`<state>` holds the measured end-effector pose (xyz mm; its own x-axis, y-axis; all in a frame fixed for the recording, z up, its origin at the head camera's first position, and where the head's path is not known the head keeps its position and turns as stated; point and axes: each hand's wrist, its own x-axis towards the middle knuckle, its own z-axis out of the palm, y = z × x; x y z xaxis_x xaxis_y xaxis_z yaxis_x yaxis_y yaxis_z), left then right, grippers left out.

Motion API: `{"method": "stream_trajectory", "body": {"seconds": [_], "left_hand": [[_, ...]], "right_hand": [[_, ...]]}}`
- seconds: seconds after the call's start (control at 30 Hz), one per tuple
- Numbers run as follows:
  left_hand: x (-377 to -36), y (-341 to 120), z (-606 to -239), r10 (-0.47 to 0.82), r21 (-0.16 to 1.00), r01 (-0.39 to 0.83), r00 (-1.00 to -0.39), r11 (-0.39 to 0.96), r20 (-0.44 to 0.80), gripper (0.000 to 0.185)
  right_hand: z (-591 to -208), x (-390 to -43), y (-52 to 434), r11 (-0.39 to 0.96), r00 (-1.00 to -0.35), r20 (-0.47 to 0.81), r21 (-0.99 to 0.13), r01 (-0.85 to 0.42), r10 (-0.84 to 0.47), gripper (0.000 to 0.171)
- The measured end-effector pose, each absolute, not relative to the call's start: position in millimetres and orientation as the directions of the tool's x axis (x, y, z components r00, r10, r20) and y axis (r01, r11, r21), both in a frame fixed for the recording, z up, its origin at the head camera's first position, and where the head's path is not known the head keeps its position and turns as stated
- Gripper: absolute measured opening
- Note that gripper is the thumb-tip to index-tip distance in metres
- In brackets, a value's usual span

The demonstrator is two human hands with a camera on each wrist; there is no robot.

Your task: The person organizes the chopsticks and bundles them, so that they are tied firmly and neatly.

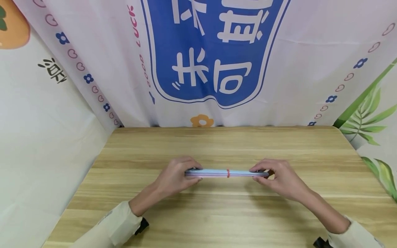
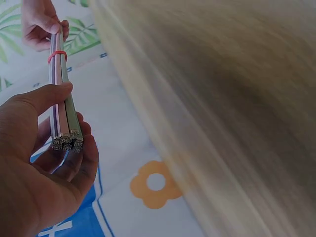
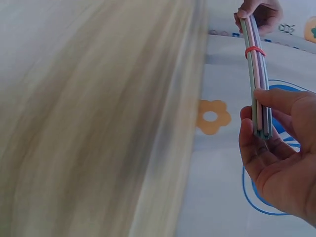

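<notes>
A bundle of pastel chopsticks (image 1: 214, 173) lies crosswise between the two hands, level and raised over the table. One red rubber band (image 1: 228, 173) circles it near the middle. My left hand (image 1: 175, 175) pinches the left end between thumb and fingers; my right hand (image 1: 282, 179) pinches the right end the same way. In the left wrist view, the bundle's square end faces (image 2: 67, 141) look dark and patterned, in a tight stack. Pink, green and grey-purple sides of the chopsticks (image 3: 253, 69) show in the right wrist view.
A wood-grain table (image 1: 217, 217) spreads beneath both hands. Behind it hangs a printed cloth (image 1: 294, 69) with a blue panel and flowers. White cloth (image 1: 40, 137) also lines the left side, and a leaf-patterned one (image 1: 369, 113) the right.
</notes>
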<state>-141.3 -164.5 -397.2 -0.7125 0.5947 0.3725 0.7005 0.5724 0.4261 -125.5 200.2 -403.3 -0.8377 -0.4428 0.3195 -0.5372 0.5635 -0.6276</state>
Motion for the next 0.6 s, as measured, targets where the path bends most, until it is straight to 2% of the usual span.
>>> {"method": "stream_trajectory", "body": {"seconds": [0.4, 0.6], "left_hand": [[-150.8, -160.7, -411.2, 0.606, 0.392, 0.643, -0.761, 0.658, 0.231, 0.029], [-153.7, -160.2, -416.9, 0.606, 0.389, 0.63, -0.77, 0.673, 0.199, 0.032]], "right_hand": [[-418.7, -139.2, 198.4, 0.598, -0.858, 0.201, -0.641, -0.48, -0.473, 0.022], [-426.5, -143.2, 199.4, 0.603, -0.862, 0.154, -0.655, -0.455, -0.483, 0.019]]}}
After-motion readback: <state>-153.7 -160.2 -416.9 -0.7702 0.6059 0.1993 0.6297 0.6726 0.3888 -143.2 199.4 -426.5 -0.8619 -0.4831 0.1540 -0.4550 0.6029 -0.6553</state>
